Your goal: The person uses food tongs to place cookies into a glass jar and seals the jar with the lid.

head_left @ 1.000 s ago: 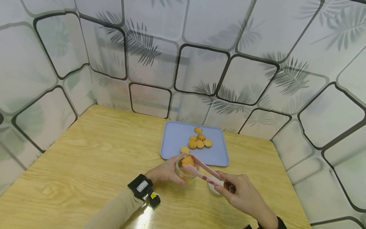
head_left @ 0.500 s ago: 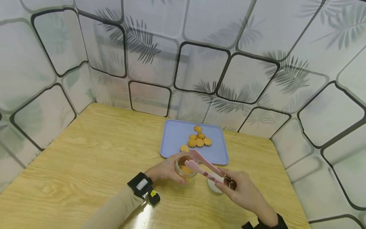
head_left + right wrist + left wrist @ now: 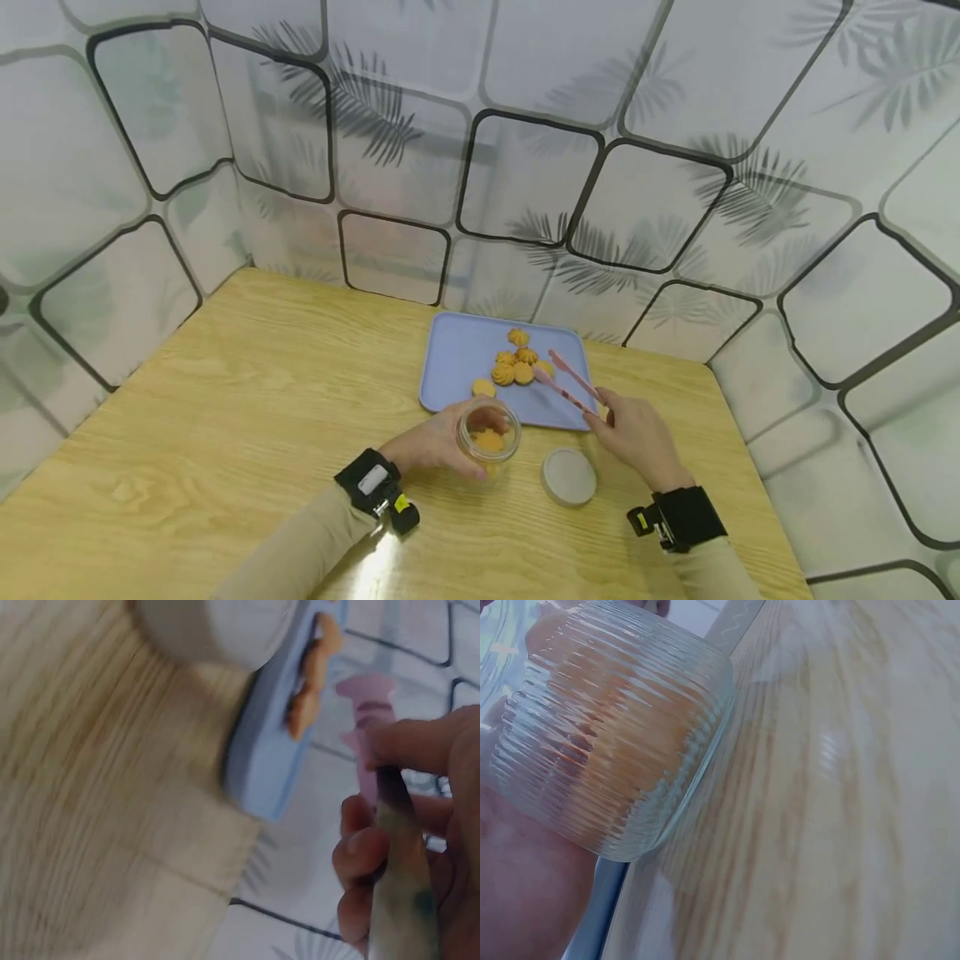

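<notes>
Right hand (image 3: 637,437), pinching pink slender tongs (image 3: 576,377), moved over golden ridged cookies (image 3: 522,373); left hand (image 3: 431,442) grips clear glass jar (image 3: 615,735); I judge one delivered.

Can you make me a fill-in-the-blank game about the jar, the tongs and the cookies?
1. Of the jar and the round lid, the left hand holds the ____.
2. The right hand holds tongs with tips coloured ____.
3. In the head view, the lid lies to the ____ of the jar.
4. Of the jar and the tray of cookies, the ____ is nearer the back wall.

Missing words: jar; pink; right; tray.
</notes>
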`<state>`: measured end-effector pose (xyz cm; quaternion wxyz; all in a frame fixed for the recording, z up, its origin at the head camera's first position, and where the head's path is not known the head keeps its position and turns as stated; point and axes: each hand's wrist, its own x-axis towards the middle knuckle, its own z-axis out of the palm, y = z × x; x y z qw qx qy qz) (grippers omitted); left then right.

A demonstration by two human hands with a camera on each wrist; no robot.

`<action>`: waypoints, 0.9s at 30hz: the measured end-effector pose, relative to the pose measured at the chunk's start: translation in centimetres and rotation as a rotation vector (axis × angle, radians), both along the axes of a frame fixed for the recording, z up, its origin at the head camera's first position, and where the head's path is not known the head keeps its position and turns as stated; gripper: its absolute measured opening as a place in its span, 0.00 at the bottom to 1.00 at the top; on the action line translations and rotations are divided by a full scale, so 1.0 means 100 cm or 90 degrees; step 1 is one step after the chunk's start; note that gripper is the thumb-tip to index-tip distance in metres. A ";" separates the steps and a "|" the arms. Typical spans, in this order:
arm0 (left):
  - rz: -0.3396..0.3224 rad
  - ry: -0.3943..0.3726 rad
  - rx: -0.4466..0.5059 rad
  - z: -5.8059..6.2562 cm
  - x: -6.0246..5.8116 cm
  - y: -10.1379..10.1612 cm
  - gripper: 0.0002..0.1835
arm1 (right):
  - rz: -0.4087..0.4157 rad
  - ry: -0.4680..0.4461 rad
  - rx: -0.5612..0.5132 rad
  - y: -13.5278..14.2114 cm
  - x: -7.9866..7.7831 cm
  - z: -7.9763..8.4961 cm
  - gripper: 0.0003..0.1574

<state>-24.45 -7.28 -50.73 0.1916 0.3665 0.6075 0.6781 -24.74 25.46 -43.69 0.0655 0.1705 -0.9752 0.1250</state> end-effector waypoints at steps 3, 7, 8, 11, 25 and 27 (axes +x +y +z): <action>-0.003 0.000 -0.008 0.001 -0.001 0.001 0.45 | 0.017 0.007 0.023 0.005 -0.014 -0.009 0.32; -0.004 -0.005 -0.018 0.002 -0.001 0.001 0.45 | 0.032 0.016 0.037 0.006 -0.026 -0.014 0.31; -0.003 -0.004 -0.022 0.003 0.000 0.001 0.45 | 0.029 0.014 0.043 0.006 -0.028 -0.015 0.31; 0.001 -0.005 -0.022 0.005 0.000 -0.001 0.46 | 0.013 -0.011 0.058 0.005 -0.034 -0.014 0.31; -0.002 0.012 -0.015 0.004 -0.001 -0.001 0.45 | -0.044 -0.071 0.057 0.006 -0.042 -0.023 0.28; 0.000 0.017 -0.018 0.005 -0.001 0.000 0.45 | -0.046 -0.069 0.047 0.005 -0.042 -0.024 0.23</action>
